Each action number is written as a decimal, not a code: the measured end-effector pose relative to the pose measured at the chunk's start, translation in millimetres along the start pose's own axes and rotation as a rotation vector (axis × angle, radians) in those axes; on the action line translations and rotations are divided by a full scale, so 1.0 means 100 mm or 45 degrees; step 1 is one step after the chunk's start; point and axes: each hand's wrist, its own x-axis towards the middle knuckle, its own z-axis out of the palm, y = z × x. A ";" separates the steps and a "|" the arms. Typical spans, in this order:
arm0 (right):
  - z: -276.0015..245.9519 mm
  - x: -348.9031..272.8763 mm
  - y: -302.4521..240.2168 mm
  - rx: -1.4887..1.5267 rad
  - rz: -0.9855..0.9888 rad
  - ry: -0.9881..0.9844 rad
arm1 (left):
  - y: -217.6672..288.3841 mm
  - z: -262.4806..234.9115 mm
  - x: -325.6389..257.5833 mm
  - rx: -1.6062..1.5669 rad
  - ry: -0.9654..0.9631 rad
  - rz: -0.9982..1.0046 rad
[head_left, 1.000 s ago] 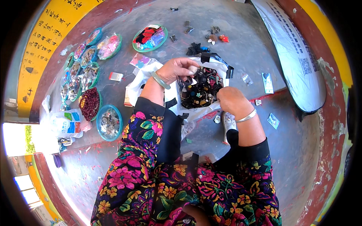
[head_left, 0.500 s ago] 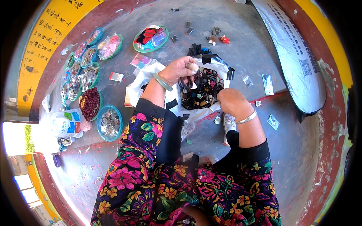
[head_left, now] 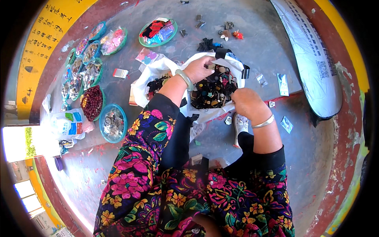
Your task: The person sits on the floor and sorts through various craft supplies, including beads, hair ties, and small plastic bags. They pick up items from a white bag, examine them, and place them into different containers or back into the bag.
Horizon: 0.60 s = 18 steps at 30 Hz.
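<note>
Left hand (head_left: 200, 71) is at the trinkets (head_left: 211, 93), grip impossible to tell; right hand (head_left: 248, 104) has its grip clamped on the bag (head_left: 212, 115).

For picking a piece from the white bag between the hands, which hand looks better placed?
Probably the left hand: its fingers are over the dark trinkets. The right hand is at the bag's right edge, seemingly gripping it, so it suits steadying.
</note>
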 end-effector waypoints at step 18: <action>-0.05 -0.19 0.06 -0.041 -0.096 -0.048 | -0.12 0.71 0.01 1.304 -0.839 -0.020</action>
